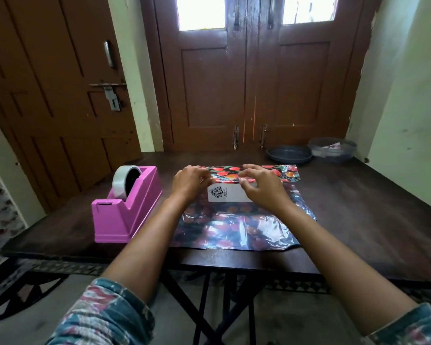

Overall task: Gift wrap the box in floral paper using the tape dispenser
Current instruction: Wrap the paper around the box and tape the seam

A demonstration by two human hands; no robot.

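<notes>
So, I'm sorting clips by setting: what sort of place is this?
Likely a room in a home: old brown wooden doors, scuffed painted walls, and a dark folding table holding a plastic container.

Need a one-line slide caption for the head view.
Left hand and right hand hold floral paper over the white box; pink tape dispenser nearby.

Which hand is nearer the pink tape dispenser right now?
Left. The left hand holds the floral paper at the box's left end, just right of the tape dispenser; the right hand holds it at the box's right end, farther away.
</notes>
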